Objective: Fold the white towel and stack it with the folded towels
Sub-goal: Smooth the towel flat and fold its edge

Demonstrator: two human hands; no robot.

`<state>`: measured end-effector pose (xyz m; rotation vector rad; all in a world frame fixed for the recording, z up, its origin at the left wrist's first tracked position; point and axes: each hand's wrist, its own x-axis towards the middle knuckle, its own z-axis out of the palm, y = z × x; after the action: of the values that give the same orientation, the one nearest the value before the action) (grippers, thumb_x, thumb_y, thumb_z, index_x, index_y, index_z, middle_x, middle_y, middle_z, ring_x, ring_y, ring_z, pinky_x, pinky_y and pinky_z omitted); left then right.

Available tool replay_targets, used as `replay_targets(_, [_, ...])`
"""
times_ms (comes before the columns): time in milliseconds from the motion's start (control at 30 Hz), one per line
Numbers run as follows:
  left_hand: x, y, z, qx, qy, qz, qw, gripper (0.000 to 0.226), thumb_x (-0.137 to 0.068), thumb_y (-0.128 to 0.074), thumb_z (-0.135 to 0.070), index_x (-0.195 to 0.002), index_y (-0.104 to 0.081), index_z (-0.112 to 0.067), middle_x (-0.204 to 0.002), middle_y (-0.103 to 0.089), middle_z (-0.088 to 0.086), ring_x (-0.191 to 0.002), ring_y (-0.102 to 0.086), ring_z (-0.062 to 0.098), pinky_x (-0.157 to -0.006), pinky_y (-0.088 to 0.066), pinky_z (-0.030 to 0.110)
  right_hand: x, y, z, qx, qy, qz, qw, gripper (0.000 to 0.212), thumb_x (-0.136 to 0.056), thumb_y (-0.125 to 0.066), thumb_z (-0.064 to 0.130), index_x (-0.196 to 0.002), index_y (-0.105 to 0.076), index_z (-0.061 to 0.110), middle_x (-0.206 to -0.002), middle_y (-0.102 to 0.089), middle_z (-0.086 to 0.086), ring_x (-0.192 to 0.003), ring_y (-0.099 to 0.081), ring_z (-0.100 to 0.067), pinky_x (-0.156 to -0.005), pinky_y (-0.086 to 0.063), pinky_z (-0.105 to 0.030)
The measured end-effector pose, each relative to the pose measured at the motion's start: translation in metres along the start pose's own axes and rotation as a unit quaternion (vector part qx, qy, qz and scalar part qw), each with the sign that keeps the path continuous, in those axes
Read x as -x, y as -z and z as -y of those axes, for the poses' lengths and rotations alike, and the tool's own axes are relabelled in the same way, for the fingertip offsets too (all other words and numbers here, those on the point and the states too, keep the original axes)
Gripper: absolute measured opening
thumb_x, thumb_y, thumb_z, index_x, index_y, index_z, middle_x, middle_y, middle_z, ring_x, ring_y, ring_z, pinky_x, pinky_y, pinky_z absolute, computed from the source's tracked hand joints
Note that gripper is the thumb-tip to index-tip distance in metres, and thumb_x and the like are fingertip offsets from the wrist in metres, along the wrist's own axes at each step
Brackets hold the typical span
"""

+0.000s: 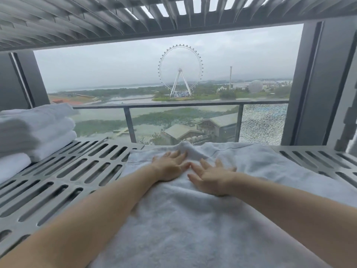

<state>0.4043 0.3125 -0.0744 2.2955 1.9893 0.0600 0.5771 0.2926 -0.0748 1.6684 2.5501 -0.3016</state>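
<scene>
from the head view, my left grip (170,168) and my right grip (211,179) both lie palm down on the white towel (193,229), side by side, with their inner fingertips nearly touching. the fingers of each are straight and spread, clamped on nothing, just pressing flat on the cloth. the white towel is laid out on the grey slotted shelf (67,171), running from the near edge of the picture to the shelf's far edge, where a small bunched ridge rises just beyond my left fingertips; it covers the middle and right part of the shelf. the folded towels (34,128) sit in a stack at the far left of the same shelf, well apart from the spread one, with bare slots between them. another slatted shelf (77,20) hangs overhead. beyond the shelf i see a balcony railing (173,106) with glass panels, the rightmost panel (264,122) crazed with cracks, and far off a ferris wheel (180,70) beside water under a grey sky.
</scene>
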Motion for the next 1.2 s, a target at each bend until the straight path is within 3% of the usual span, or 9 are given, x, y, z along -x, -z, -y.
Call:
replay_targets(67, [-0.007,-0.002,-0.013,-0.003,-0.036,0.004,0.999,0.062,-0.087,-0.014,-0.068,-0.144,-0.001,-0.045,-0.156,0.003,-0.014,-0.144,0.001,0.018,-0.11,0.002,0.058,0.01,-0.001,-0.007,0.002,-0.024,0.01,1.0,0.065,-0.085,-0.011,0.067,-0.143,0.006,0.041,-0.155,0.014,0.006,-0.139,0.017,-0.037,-0.102,0.006,-0.068])
replay_targets(167, [-0.014,-0.001,-0.021,-0.01,-0.036,0.003,0.999,0.063,-0.087,-0.015,-0.068,-0.144,-0.004,-0.044,-0.156,0.002,-0.013,-0.144,0.002,0.016,-0.111,0.002,0.057,0.011,0.01,-0.027,0.01,0.029,-0.029,0.999,0.058,-0.094,-0.018,0.051,-0.146,-0.008,0.028,-0.157,0.0,-0.008,-0.142,0.003,-0.035,-0.111,-0.003,-0.06])
replay_targets(300, [-0.015,0.001,-0.017,-0.017,-0.016,0.003,1.0,0.064,-0.087,-0.014,-0.069,-0.145,-0.004,-0.043,-0.157,0.003,-0.012,-0.144,0.003,0.014,-0.112,0.001,0.059,-0.01,0.034,-0.078,-0.059,0.055,-0.134,0.988,0.052,-0.096,-0.023,0.045,-0.145,-0.016,0.029,-0.156,-0.009,0.005,-0.143,-0.001,-0.017,-0.115,-0.006,-0.049])
replay_targets(367, [-0.015,0.002,-0.016,-0.019,-0.015,0.005,1.0,0.064,-0.087,-0.012,-0.07,-0.144,-0.002,-0.044,-0.156,0.003,-0.012,-0.144,0.004,0.014,-0.111,0.001,0.061,-0.02,0.035,-0.099,-0.068,0.06,-0.107,0.99,0.051,-0.096,-0.024,0.046,-0.145,-0.016,0.033,-0.156,-0.008,0.008,-0.143,0.0,-0.013,-0.116,-0.004,-0.047])
replay_targets(567, [-0.018,0.003,-0.015,-0.018,0.008,0.008,1.0,0.064,-0.085,-0.012,-0.071,-0.144,-0.002,-0.046,-0.156,0.003,-0.013,-0.144,0.001,0.015,-0.113,-0.002,0.058,-0.035,0.022,-0.12,-0.006,-0.012,-0.051,0.999,0.06,-0.082,-0.013,0.074,-0.138,-0.006,0.054,-0.154,0.008,0.016,-0.143,0.007,-0.022,-0.105,0.007,-0.064])
replay_targets(767, [-0.031,0.011,-0.034,-0.009,0.062,0.048,0.997,0.069,-0.082,-0.014,-0.075,-0.143,0.0,-0.046,-0.157,0.004,-0.013,-0.144,0.004,0.017,-0.111,0.0,0.061,-0.031,0.03,-0.111,0.026,-0.064,0.011,0.998,0.068,-0.084,-0.01,0.071,-0.142,0.008,0.042,-0.154,0.022,0.003,-0.14,0.017,-0.031,-0.104,0.004,-0.07])
replay_targets(1000, [-0.031,-0.01,-0.069,-0.029,0.022,0.018,0.999,0.068,-0.08,-0.012,-0.077,-0.141,0.001,-0.051,-0.157,0.006,-0.012,-0.144,0.006,0.017,-0.109,0.005,0.06,0.009,0.023,-0.149,0.019,-0.102,0.017,0.994,0.076,-0.08,-0.01,0.074,-0.144,0.009,0.036,-0.155,0.018,0.001,-0.142,0.013,-0.029,-0.108,0.001,-0.065])
replay_targets(1100, [-0.039,-0.002,-0.074,-0.021,0.03,0.038,0.999,0.068,-0.081,-0.011,-0.076,-0.142,-0.001,-0.049,-0.157,0.005,-0.012,-0.144,0.008,0.017,-0.106,0.005,0.065,0.004,0.036,-0.147,0.04,-0.104,-0.015,0.994,0.069,-0.086,-0.016,0.066,-0.143,-0.02,0.027,-0.156,-0.009,-0.004,-0.141,-0.012,-0.032,-0.108,-0.009,-0.064])
replay_targets(1200, [-0.059,0.008,-0.084,0.012,0.02,-0.012,1.0,0.058,-0.091,-0.018,-0.063,-0.143,-0.024,-0.038,-0.155,-0.02,-0.007,-0.143,-0.012,0.02,-0.109,-0.008,0.065,-0.016,0.053,-0.14,0.032,-0.048,-0.126,0.99,0.038,-0.094,-0.031,0.042,-0.104,-0.054,0.014,-0.135,-0.047,-0.01,-0.12,-0.045,-0.03,-0.101,-0.035,-0.049])
